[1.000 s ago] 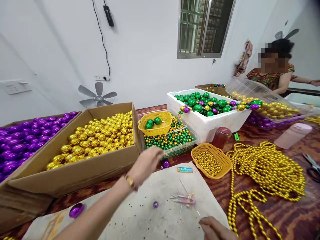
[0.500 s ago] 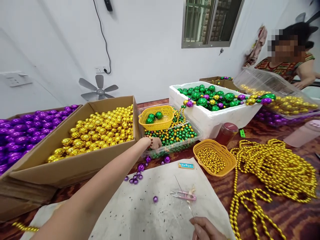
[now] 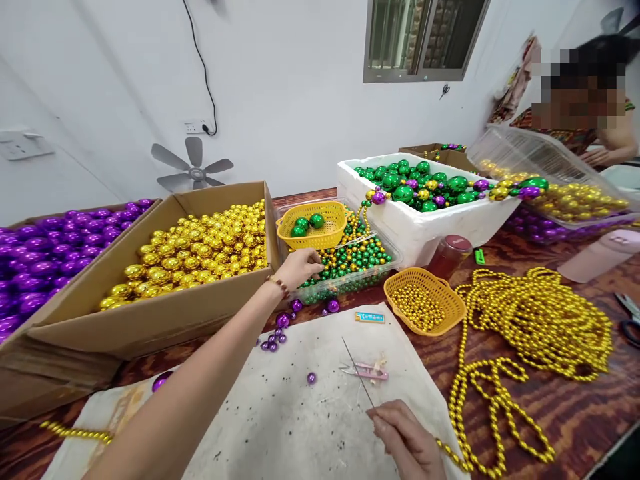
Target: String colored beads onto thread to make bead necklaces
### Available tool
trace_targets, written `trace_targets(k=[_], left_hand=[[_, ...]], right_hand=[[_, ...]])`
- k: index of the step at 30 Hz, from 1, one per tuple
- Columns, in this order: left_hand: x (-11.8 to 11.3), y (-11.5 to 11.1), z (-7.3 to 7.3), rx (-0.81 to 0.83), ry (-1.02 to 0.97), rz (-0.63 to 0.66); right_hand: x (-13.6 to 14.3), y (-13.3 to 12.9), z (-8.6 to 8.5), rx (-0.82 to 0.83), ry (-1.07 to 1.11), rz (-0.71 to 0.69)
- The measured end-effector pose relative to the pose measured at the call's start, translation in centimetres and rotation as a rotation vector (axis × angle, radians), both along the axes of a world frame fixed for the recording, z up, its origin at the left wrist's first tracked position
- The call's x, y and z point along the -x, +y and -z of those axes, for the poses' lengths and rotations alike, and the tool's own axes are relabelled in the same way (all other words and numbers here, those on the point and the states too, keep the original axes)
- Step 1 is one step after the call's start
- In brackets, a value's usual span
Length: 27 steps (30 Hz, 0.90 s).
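My left hand (image 3: 300, 268) is at the near left edge of a clear plastic tray (image 3: 345, 288) of small green and gold beads. Its fingers are curled together, and whatever they hold is hidden. My right hand (image 3: 407, 437) pinches a long thin needle (image 3: 356, 367), which points up and away over the white cloth (image 3: 280, 407). Beyond the needle lie small pink thread snips (image 3: 367, 371). A single purple bead (image 3: 312, 378) rests on the cloth to their left. A yellow basket (image 3: 313, 230) with a few green balls stands at the tray's back left.
Cardboard boxes hold gold balls (image 3: 200, 257) and purple balls (image 3: 45, 267) on the left. Behind stands a white foam box (image 3: 420, 233) of green balls. Another yellow basket (image 3: 450, 313), a jar (image 3: 450, 257), gold bead strands (image 3: 545, 327) and scissors (image 3: 627, 317) lie rightward. A person (image 3: 613, 137) sits far right.
My left hand has lifted up out of the bead tray, its fingers now curled together. My right hand has come further into view, with the needle raised. The view has shifted slightly.
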State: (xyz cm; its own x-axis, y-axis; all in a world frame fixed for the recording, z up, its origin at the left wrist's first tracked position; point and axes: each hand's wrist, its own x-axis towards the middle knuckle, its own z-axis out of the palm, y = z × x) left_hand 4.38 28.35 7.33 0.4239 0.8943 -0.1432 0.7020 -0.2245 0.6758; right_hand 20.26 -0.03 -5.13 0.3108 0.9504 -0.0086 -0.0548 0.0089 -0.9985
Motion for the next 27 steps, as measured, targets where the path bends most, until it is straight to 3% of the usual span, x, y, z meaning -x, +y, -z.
trace_targets(k=[3,6,9,14,18,27], left_hand=[[1.7,-6.4,0.4,0.01,-0.288,-0.057],[3.5,-12.4,2.5,0.459,-0.998,-0.241],[4.5,-15.9,4.3,0.722,-1.321,-0.405],[4.9,-17.5,4.5,0.764,-1.47,-0.545],[4.9,-17.9,4.3,0.755,-1.522,-0.597],[5.0,-18.4,5.0,0.695,-1.557,-0.622]], right_hand=[[0.5,0.0,-0.3,0.024,0.012,-0.064],[1.7,-0.4,-0.5,0.065,0.011,-0.146],[2.8,-1.1,-1.1,0.075,-0.063,-0.216],[3.6,-1.9,-2.2,-0.03,-0.228,-0.275],[3.8,-2.3,-2.5,-0.019,-0.281,-0.299],[3.8,-2.4,-2.8,0.04,-0.301,-0.333]])
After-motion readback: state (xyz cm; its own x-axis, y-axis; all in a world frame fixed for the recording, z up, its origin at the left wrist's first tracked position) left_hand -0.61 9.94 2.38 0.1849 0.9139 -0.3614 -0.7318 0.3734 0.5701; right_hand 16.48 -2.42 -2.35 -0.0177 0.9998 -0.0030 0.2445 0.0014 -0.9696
